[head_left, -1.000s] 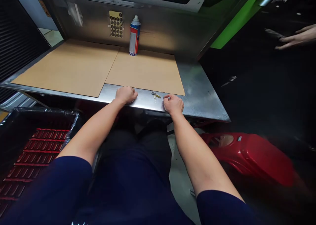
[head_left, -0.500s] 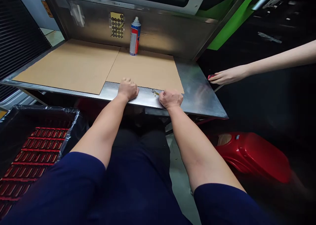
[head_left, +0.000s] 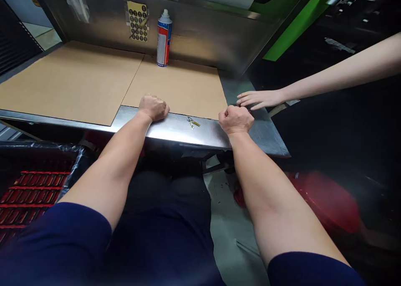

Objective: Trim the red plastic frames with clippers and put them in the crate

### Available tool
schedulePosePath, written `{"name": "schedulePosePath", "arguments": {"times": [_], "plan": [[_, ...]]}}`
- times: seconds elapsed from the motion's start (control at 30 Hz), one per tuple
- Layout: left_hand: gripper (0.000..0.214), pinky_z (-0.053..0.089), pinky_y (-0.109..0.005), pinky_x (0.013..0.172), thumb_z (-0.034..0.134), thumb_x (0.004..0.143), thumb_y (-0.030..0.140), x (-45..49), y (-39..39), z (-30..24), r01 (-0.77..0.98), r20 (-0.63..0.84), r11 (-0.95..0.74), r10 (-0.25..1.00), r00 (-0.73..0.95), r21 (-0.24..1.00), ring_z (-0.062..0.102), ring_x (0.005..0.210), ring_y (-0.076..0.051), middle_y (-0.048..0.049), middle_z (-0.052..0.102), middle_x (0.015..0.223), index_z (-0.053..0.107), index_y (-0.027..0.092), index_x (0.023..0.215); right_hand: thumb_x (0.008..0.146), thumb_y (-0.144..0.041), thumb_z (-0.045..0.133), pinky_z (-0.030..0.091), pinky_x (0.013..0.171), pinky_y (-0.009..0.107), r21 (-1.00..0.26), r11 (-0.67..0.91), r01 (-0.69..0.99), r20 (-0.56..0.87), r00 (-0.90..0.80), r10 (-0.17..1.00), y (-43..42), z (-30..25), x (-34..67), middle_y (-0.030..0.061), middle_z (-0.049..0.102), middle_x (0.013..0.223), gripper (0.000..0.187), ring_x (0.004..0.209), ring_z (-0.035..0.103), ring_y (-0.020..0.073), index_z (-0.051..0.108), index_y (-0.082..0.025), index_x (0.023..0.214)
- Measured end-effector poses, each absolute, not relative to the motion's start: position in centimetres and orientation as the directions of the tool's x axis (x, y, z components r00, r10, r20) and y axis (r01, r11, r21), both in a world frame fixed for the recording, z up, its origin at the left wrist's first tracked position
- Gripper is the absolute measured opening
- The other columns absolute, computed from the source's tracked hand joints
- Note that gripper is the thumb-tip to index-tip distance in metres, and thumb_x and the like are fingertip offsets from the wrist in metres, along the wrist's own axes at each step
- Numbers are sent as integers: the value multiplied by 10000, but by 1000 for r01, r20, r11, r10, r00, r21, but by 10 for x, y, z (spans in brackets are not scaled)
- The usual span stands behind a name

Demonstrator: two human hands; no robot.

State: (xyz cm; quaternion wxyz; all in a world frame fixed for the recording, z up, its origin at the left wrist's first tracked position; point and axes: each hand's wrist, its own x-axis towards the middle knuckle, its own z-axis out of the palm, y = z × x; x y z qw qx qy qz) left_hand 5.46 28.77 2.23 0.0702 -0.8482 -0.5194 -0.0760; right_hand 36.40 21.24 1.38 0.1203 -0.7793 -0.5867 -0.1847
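Note:
My left hand [head_left: 153, 108] rests as a closed fist on the front edge of the steel table [head_left: 175, 133], partly over the cardboard. My right hand [head_left: 235, 120] is also a fist, at the corner of the cardboard sheet [head_left: 175, 87]. Between them lies a small cluster of brass-coloured keys [head_left: 192, 121], touched by neither hand. A co-worker's hand [head_left: 260, 98] reaches in from the right, its fingertips close to my right knuckles. A small red item [head_left: 249, 109] shows just below those fingers, mostly hidden.
A spray can [head_left: 164, 39] stands on the cardboard against the steel back panel [head_left: 203, 35], near a card of round stickers [head_left: 138, 21]. A plastic-lined black bin [head_left: 40, 146] sits low at left. A blurred red plastic body panel [head_left: 326, 202] lies low at right.
My right hand has moved right, away from the keys. The co-worker's hand has come further left, closer to it. The view has shifted slightly, and the red panel now looks blurred.

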Motion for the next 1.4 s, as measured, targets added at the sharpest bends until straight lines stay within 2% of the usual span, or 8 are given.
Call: {"name": "schedulePosePath", "arguments": {"times": [0.17,0.37,0.6,0.77,0.87,0.97,1.13,1.4], "plan": [[566,402,-449,934,323,941,395,59,327,20,900,256,-435,869,423,-12,674,1070,-314,-190,769,1057,798,96,1015,881,-391,540,437,894,455,-59,-403,913,521,373,768,221,3,413,179,653,1126,369,1123,547,347,673,-127,1103],[543,432,-468,914,372,899,404,73,350,14,853,317,-519,819,479,53,676,1017,-331,-192,776,958,814,99,981,736,-538,773,372,1096,599,-262,-545,797,322,604,729,243,-10,471,226,342,1599,1015,1456,302,430,335,-191,1583],[336,422,-391,706,530,812,366,79,331,18,781,473,-609,733,488,138,619,719,-255,-123,693,631,732,172,627,843,-367,665,485,1037,531,-372,-489,789,339,606,720,254,-14,471,167,688,1232,564,1147,636,335,635,-188,1377],[316,412,-350,643,563,856,358,89,222,39,550,578,-646,749,324,529,545,663,-197,-65,591,602,629,198,591,838,-330,632,508,1071,469,-465,-158,871,564,430,705,211,25,400,140,694,1276,497,1181,664,291,669,-182,1311],[487,513,-319,725,710,825,340,90,141,42,174,344,-390,907,242,904,653,898,-202,-117,679,1154,612,210,1284,893,-349,642,553,1058,466,-440,168,882,625,167,763,142,48,335,85,675,1351,435,1257,646,280,667,-279,1321],[849,546,-347,947,779,828,361,91,89,34,-190,-27,79,965,261,979,652,1181,-249,-120,514,1496,332,313,1548,885,-243,692,590,1036,498,-424,424,801,613,-91,785,73,51,281,53,670,1382,579,1213,683,296,586,-386,1436],[758,488,-312,1064,827,792,480,89,58,11,-434,-420,490,872,252,756,650,1184,-216,-52,690,1233,482,295,1441,906,-102,636,635,968,490,-526,461,715,505,-175,845,21,11,231,100,646,1420,715,1237,682,298,455,-359,1549],[595,536,-217,633,943,625,473,63,42,-24,-436,-755,745,626,196,504,632,642,-97,17,682,792,653,187,1060,811,-192,716,547,1107,570,-871,223,438,164,-169,972,-25,-33,199,112,526,1550,945,1394,561,338,254,-320,1625]]}}
